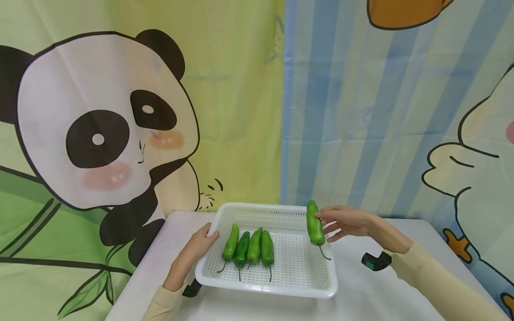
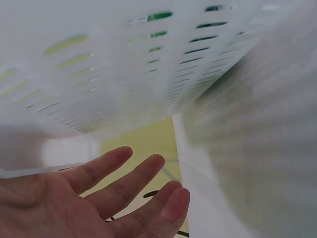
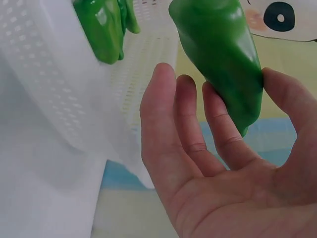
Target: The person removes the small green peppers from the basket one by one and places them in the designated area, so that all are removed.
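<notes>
A white perforated plastic basket [image 1: 289,267] stands on the table, with several green chili peppers [image 1: 254,247] side by side in its left half, stems toward the near side. My left hand [image 1: 202,243] holds the basket's left rim, thumb over the edge; in the left wrist view its fingers [image 2: 124,191] extend outside the perforated wall. Over the basket's right side, my right hand [image 1: 351,221] pinches another green chili pepper [image 1: 315,225], stem hanging down. The right wrist view shows that pepper [image 3: 223,54] between thumb and fingertips, with the other fingers spread.
A white-covered table [image 1: 373,294] extends to both sides of the basket. Behind it hangs a printed curtain [image 1: 241,111] with a panda and blue stripes. Dark wrist devices [image 1: 376,261] sit by both wrists.
</notes>
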A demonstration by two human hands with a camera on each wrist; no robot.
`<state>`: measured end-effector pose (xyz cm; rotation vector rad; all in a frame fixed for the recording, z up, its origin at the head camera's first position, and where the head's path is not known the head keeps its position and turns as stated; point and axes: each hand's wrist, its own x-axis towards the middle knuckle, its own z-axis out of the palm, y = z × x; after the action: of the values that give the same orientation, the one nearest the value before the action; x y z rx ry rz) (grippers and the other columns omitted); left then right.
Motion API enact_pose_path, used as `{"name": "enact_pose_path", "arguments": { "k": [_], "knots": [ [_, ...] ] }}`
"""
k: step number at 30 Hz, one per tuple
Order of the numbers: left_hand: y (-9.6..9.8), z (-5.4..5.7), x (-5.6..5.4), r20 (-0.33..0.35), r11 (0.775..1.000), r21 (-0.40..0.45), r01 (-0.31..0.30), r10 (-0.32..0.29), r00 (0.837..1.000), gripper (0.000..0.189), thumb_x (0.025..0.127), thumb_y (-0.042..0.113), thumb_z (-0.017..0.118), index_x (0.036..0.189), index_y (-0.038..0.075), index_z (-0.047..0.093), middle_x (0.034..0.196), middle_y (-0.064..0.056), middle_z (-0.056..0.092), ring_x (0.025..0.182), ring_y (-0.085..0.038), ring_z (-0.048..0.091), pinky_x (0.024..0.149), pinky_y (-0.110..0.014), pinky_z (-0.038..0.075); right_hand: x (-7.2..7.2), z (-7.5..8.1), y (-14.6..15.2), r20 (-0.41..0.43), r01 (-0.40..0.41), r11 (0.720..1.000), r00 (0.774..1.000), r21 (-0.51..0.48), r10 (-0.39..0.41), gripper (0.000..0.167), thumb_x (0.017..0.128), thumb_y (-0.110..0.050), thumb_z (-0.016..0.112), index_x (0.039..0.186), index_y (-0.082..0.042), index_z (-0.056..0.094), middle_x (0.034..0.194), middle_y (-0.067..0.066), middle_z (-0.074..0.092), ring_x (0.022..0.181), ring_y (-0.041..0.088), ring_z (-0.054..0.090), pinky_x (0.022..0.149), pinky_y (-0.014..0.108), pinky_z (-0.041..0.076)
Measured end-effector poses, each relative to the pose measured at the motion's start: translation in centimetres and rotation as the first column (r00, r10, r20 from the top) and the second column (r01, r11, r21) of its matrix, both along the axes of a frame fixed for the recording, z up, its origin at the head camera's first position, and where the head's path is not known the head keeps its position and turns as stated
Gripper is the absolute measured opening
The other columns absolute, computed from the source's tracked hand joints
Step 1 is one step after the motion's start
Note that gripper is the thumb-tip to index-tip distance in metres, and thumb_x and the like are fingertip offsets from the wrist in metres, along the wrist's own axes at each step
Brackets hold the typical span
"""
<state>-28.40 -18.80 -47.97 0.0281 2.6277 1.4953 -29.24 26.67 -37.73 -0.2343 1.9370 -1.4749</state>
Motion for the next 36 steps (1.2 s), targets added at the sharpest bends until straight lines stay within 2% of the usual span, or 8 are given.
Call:
{"name": "enact_pose_path", "arguments": {
  "k": [8,17,23,27,32,36],
  "knots": [
    [0.0,-0.2,-0.1,-0.002,1.000,0.001,0.000,0.000,1.000,0.048,0.105,0.029,0.048,0.148,0.011,0.043,0.114,-0.022,0.069,0.073,-0.024,0.074,0.052,-0.039,0.064,0.8,-0.3,2.6,0.004,-0.006,0.999,1.000,-0.046,0.006,0.032,0.107,-0.030,0.047,0.126,-0.005,0.054,0.107,0.005,0.065,0.101,0.022,0.070,0.089,0.041,0.063],
    [-0.2,-0.1,-0.1,-0.002,1.000,0.008,0.003,-0.003,1.000,0.047,0.104,0.028,0.048,0.148,0.011,0.043,0.116,-0.022,0.069,0.074,-0.024,0.074,0.053,-0.039,0.064,1.2,-1.2,5.7,-0.004,0.042,0.999,0.999,0.003,-0.042,0.032,0.106,-0.032,0.049,0.122,-0.005,0.057,0.108,0.007,0.067,0.102,0.025,0.071,0.090,0.043,0.062],
    [-0.2,-0.1,-0.1,-0.001,1.000,0.010,0.005,-0.005,1.000,0.048,0.104,0.028,0.048,0.148,0.011,0.043,0.115,-0.022,0.069,0.073,-0.025,0.074,0.053,-0.039,0.064,1.2,-2.5,7.4,-0.012,0.101,0.991,0.995,0.087,-0.100,0.038,0.105,-0.036,0.051,0.124,-0.002,0.053,0.110,0.011,0.064,0.100,0.027,0.070,0.088,0.042,0.063],
    [-0.1,-0.1,0.0,-0.004,1.000,0.015,0.002,-0.002,1.000,0.047,0.104,0.027,0.048,0.148,0.010,0.043,0.114,-0.022,0.069,0.073,-0.025,0.074,0.053,-0.039,0.064,1.1,-3.6,7.8,-0.025,0.122,0.977,0.993,0.175,-0.120,0.038,0.103,-0.038,0.054,0.119,-0.004,0.058,0.111,0.012,0.063,0.102,0.026,0.070,0.084,0.041,0.063],
    [0.0,-0.1,0.0,-0.011,1.000,0.014,0.001,-0.001,1.000,0.047,0.104,0.027,0.049,0.148,0.010,0.043,0.114,-0.022,0.069,0.074,-0.025,0.074,0.053,-0.039,0.064,1.2,-5.2,7.9,-0.051,0.141,0.949,0.990,0.283,-0.132,0.036,0.100,-0.041,0.059,0.106,-0.006,0.064,0.105,0.012,0.063,0.098,0.025,0.072,0.078,0.040,0.063],
    [0.1,-0.1,0.0,-0.011,1.000,0.014,0.000,0.000,1.000,0.047,0.104,0.027,0.048,0.148,0.009,0.043,0.114,-0.023,0.069,0.074,-0.025,0.074,0.053,-0.039,0.064,1.1,-6.3,7.9,-0.076,0.158,0.911,0.987,0.380,-0.140,0.038,0.098,-0.043,0.061,0.106,-0.006,0.066,0.101,0.012,0.064,0.091,0.024,0.072,0.074,0.039,0.064]
  ]
}}
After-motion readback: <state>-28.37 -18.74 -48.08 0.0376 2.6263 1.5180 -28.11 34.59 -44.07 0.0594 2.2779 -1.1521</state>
